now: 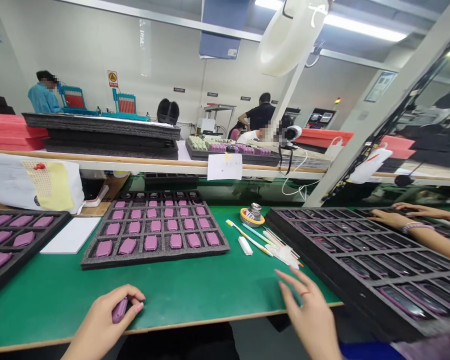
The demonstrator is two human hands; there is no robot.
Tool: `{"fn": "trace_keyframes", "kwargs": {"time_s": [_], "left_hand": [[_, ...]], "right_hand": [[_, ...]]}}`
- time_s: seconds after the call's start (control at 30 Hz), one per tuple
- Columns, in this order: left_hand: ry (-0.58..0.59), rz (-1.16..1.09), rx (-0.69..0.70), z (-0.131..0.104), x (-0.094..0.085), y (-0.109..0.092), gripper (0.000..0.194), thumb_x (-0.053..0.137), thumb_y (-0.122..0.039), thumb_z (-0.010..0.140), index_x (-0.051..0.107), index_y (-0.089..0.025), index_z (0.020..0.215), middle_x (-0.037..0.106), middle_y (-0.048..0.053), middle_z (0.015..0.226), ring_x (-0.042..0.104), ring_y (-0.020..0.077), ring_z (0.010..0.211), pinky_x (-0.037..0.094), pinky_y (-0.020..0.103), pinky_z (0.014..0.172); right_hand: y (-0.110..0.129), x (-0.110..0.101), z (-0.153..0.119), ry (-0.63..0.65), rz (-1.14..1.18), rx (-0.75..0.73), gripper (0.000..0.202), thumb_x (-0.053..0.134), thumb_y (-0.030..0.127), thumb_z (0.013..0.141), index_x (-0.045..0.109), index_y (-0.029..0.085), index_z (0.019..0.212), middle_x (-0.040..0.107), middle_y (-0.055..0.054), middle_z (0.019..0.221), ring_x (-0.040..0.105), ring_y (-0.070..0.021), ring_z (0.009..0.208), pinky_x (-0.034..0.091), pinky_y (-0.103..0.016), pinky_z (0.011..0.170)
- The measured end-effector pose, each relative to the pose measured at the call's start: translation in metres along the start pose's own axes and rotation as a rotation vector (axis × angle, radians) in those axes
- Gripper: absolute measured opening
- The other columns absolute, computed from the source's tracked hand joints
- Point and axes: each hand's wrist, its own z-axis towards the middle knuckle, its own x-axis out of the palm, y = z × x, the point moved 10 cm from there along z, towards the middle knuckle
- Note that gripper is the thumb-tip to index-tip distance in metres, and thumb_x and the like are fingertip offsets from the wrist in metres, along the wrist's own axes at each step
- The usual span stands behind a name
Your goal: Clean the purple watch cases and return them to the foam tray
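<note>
1. The left hand [107, 317] grasps a small purple case [119, 311] between thumb and curled fingers, near the table's front edge.
2. The case stands tilted, its long axis seeming to slant away and to the right; the fingers hide part of it.
3. The right hand [310, 315] holds nothing that shows — fingers spread, pointing away toward a crumpled white tissue [286, 255]. Whether a fingertip touches it, I cannot tell.
4. The tissue lies far to the right of the case, so the right hand is much the nearer one to it.
5. Beside the tissue lie thin sticks [274, 237] and a slim toothbrush [252, 242], its handle slanting toward the right hand.
6. Beyond the left hand, a grey, grainy foam tray [153, 259] holds rounded, matt-looking purple pieces [150, 243] in square pockets.
7. The table [195, 292] is smooth green; a foam tray [303, 257] of glossy, dark-faced pieces [401, 300] stands right — past the tissue.
</note>
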Motion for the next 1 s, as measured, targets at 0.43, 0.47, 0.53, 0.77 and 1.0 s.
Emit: {"fn": "trace_keyframes", "kwargs": {"time_s": [0.43,0.47,0.53,0.77,1.0], "left_hand": [[-0.038,-0.385,-0.195,0.021,-0.014,0.001,0.048,0.065,-0.066,0.079,0.048,-0.021,0.078,0.034,-0.008,0.064,0.035,0.0107,0.058,0.032,0.021,0.058],[-0.041,-0.497,-0.238,0.023,-0.012,0.0,0.05,0.064,-0.068,0.079,0.045,-0.022,0.08,0.029,-0.009,0.064,0.028,0.0093,0.055,0.027,0.02,0.054],[0.0,-0.669,-0.276,0.027,-0.003,-0.01,0.049,0.052,-0.07,0.086,0.041,-0.023,0.081,0.029,-0.01,0.063,0.021,0.0084,0.052,0.02,0.02,0.05],[-0.092,0.244,-0.202,0.049,-0.02,-0.038,0.034,0.045,-0.038,0.096,0.053,-0.023,0.125,0.061,-0.001,0.071,0.065,0.0232,0.071,0.038,0.028,0.065],[-0.058,0.305,-0.222,0.044,-0.023,-0.046,0.021,0.048,-0.038,0.097,0.061,-0.022,0.102,0.07,0.003,0.079,0.07,0.0243,0.079,0.043,0.029,0.07]], "right_hand": [[0.015,0.113,0.037,0.459,0.099,-0.015,0.047,0.046,0.043,0.095,0.066,0.011,0.124,0.074,-0.021,0.111,0.073,-0.0335,0.094,0.06,-0.054,0.079],[0.026,0.115,0.044,0.483,0.123,-0.038,0.046,0.043,0.041,0.097,0.064,0.012,0.127,0.074,-0.019,0.11,0.073,-0.0308,0.091,0.061,-0.051,0.077],[0.061,0.121,0.049,0.551,0.204,-0.128,0.04,0.041,0.038,0.1,0.062,0.019,0.129,0.072,-0.014,0.116,0.072,-0.0255,0.099,0.06,-0.044,0.085],[0.156,0.153,0.038,0.733,0.341,-0.357,0.024,0.06,0.022,0.091,0.067,0.02,0.114,0.072,-0.009,0.109,0.066,-0.0273,0.102,0.056,-0.046,0.093],[0.159,0.159,0.04,0.776,0.327,-0.389,0.007,0.059,0.024,0.091,0.06,0.02,0.085,0.069,-0.008,0.084,0.067,-0.027,0.08,0.058,-0.042,0.07]]}}
